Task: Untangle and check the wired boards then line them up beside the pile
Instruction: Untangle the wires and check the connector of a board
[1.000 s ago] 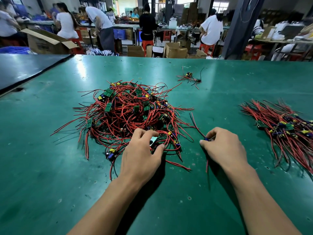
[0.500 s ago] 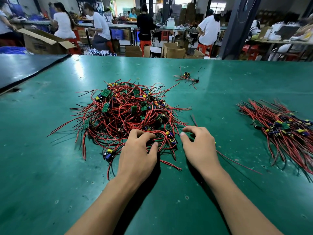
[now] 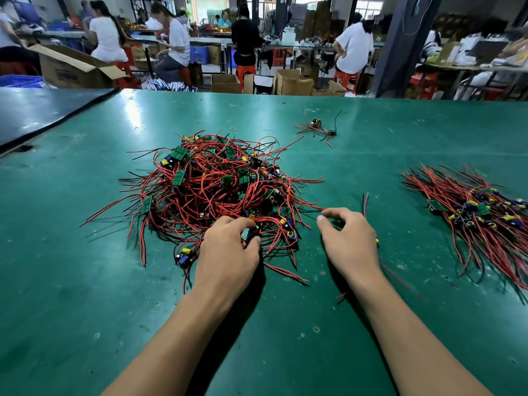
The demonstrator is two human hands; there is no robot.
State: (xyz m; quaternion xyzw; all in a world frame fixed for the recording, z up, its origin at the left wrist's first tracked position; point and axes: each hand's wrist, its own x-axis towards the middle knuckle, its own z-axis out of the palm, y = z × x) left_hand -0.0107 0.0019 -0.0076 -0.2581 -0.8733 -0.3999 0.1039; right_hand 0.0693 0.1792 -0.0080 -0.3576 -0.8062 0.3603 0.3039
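A tangled pile of small green boards with red and black wires lies mid-table. My left hand rests at the pile's near edge, thumb and fingers pinching a small green board still caught in the tangle. My right hand sits just right of the pile with curled fingers, thumb and forefinger apart. A wired board is tucked under it: a yellow part peeks out at its right side, and its red-black wires stick out beyond the hand. A row of lined-up boards lies at the right.
The green table mat stretches wide around the pile. A small separate bunch of wired boards lies farther back, with a rubber band nearby. People work at benches beyond the far table edge, among cardboard boxes.
My right hand swung left to the pile's edge with its wired board, then drew slightly back right. My left hand stayed at the near edge and now pinches a green board.
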